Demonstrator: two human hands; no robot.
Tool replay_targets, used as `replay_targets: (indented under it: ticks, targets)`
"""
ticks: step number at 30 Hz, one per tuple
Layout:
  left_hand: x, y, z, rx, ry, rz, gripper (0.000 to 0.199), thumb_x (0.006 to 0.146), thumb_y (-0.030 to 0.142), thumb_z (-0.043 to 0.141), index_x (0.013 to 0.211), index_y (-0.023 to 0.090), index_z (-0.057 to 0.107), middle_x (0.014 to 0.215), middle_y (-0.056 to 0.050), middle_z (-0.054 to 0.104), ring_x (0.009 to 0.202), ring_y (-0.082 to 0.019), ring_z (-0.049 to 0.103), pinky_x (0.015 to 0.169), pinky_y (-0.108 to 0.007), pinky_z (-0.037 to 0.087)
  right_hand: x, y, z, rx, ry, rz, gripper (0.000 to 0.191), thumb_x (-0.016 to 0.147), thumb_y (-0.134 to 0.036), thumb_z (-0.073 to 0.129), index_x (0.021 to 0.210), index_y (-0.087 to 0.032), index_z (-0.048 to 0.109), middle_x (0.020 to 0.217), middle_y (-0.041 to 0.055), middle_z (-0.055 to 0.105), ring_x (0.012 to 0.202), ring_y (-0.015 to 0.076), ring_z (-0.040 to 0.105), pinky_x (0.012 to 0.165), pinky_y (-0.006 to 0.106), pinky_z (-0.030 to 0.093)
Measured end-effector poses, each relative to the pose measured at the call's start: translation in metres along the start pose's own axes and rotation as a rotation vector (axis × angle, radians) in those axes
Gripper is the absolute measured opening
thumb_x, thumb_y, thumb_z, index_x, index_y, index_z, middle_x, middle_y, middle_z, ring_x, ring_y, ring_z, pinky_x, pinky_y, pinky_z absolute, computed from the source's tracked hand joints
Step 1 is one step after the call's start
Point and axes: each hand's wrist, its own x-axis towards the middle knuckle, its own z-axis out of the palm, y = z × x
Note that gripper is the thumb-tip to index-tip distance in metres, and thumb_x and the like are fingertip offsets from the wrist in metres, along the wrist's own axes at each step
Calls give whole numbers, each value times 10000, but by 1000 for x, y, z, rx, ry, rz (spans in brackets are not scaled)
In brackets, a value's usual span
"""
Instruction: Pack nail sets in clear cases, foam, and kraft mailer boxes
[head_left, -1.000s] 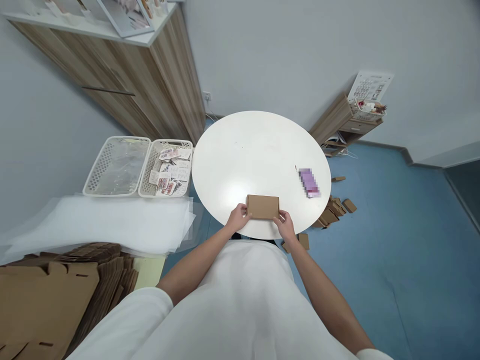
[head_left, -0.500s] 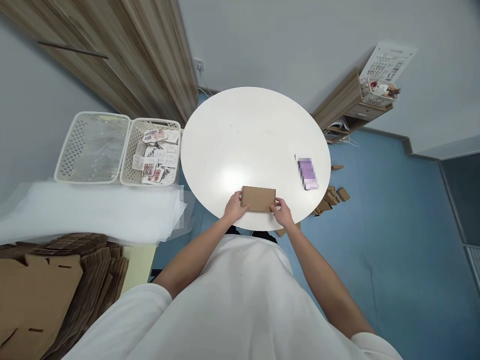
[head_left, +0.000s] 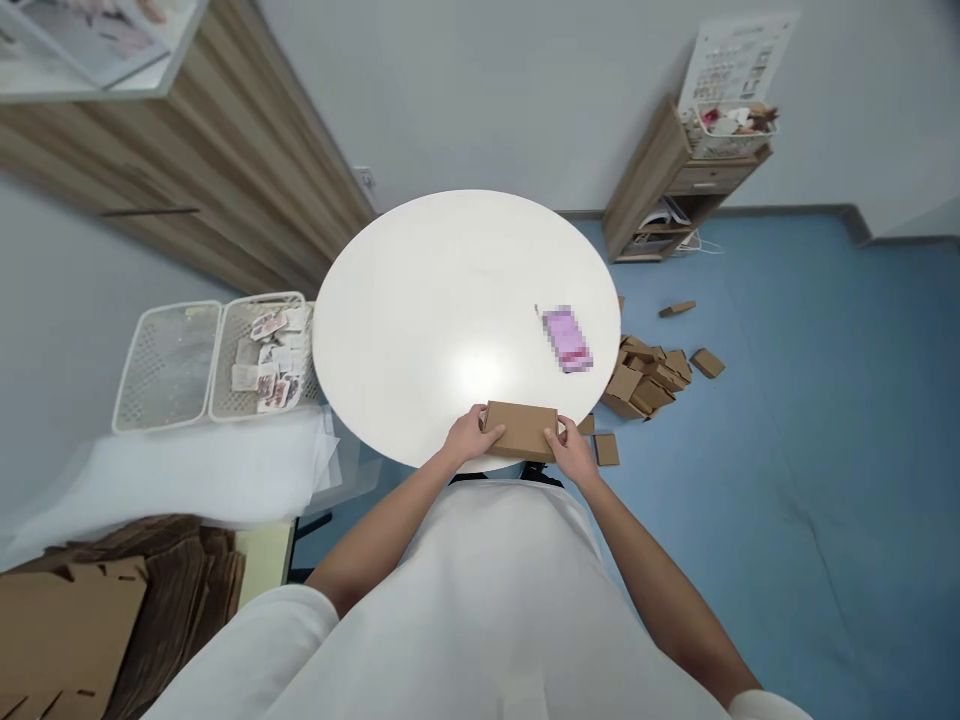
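Observation:
A small closed cardboard box (head_left: 523,428) is held between both my hands at the near edge of the round white table (head_left: 420,290). My left hand (head_left: 472,437) grips its left end, thumb on top and fingers along the side. At the right end my right hand (head_left: 571,448) does the same, its thumb pressed on the lid. Beyond the box, to the right, lies a purple, pixelated flat object (head_left: 567,338) that I cannot make out.
Several cardboard boxes (head_left: 649,375) lie piled on the blue floor right of the table. Left stand a basket of printed cards (head_left: 217,385), a basket with clear plastic (head_left: 124,395), white sheets (head_left: 225,465) and stacked flat cardboard (head_left: 67,630). A wooden cabinet (head_left: 637,190) stands behind.
My view has swung to the right, bringing more of the floor pile into sight. Both hands keep hold of the box, which now sits nearer the table's right front edge.

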Motion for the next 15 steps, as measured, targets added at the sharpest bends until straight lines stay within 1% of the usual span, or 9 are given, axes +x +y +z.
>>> replay_targets:
  ticks: [4,7,9,11,13,15]
  targets:
    - [16,64,35,35,-169,39,600,696,637,462,1116,209,477,927,-71,629,831,-220,593,660,-271,417,-5,50,-55,74,88,66,517,755,-536,418,1158,-219,488,661,15,553,658,199,533,579,296,373]
    - [35,112,69,68,-248,87,649,703,660,432,1152,192,460,952,-91,633,844,-234,600,680,-292,433,-4,88,-92,138,159,118,510,748,-548,437,1150,-241,503,680,22,571,672,200,542,610,308,391]
    - [48,144,93,69,-286,127,700,686,662,461,1188,175,434,993,-109,629,873,-249,599,710,-310,442,-3,109,-115,154,223,152,523,748,-550,435,1165,-240,497,721,31,579,700,204,546,650,323,405]
    - [60,175,115,20,-319,181,748,665,646,513,1226,165,398,1082,-122,601,935,-259,585,762,-325,445,0,126,-138,160,325,172,569,746,-548,432,1212,-222,455,829,53,580,754,206,548,702,341,417]
    - [68,205,133,-117,-381,306,778,681,609,535,1281,158,331,1208,-129,527,1030,-249,544,833,-328,437,2,137,-158,202,464,161,626,747,-543,431,1273,-207,379,1004,90,542,832,204,546,755,351,423]
    - [74,230,144,-220,-416,435,786,705,576,535,1319,158,278,1329,-132,404,1161,-253,444,916,-340,395,5,143,-173,273,605,117,667,752,-535,431,1317,-210,294,1169,121,453,942,209,526,794,347,426]
